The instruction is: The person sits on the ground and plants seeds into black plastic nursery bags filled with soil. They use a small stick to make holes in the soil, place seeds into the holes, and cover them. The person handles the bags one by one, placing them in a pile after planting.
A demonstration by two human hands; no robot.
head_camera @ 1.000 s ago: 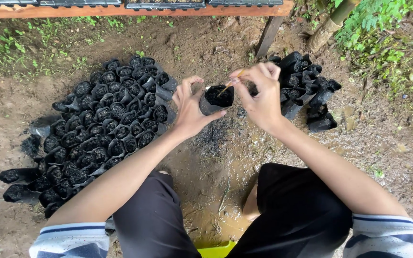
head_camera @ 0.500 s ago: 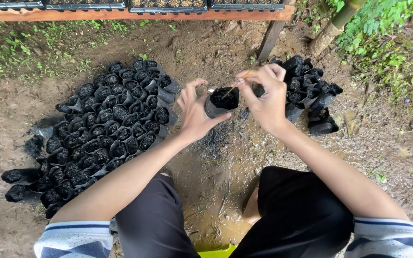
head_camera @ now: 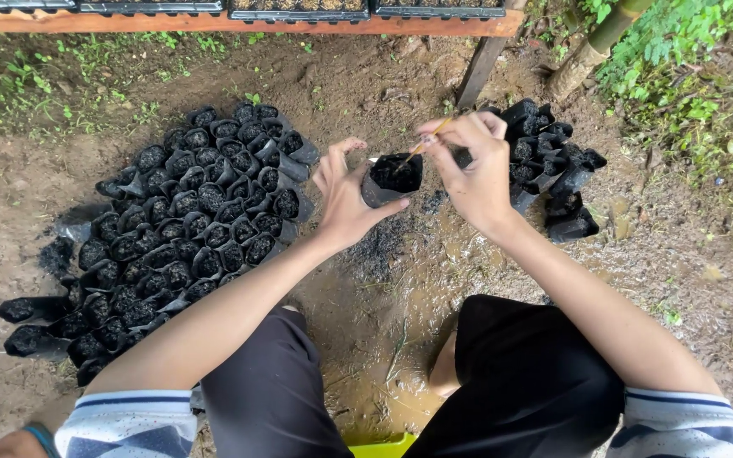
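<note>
A small black nursery bag (head_camera: 392, 179), filled with dark soil, is being held up off the ground just above the centre of the frame, its open mouth tilting up and slightly toward the right. The left hand (head_camera: 345, 199) is cupping it from the left and beneath, thumb pressing against the lower wall and fingers curling round the back, so this hand is the one actually carrying it. The right hand (head_camera: 474, 170) is hovering just to the bag's right, pinching a thin pale stick (head_camera: 428, 137) between thumb and fingertips; the stick is slanting down and leftward, its lower tip reaching the soil near the bag's rim. To the left of the frame a dense cluster of filled bags (head_camera: 184, 229) is standing on the muddy ground (head_camera: 400, 280), and a smaller heap of bags (head_camera: 553, 170) is lying at upper right. A wooden bench edge (head_camera: 239, 21) is running across the top, with green plants (head_camera: 697, 76) at far right.
</note>
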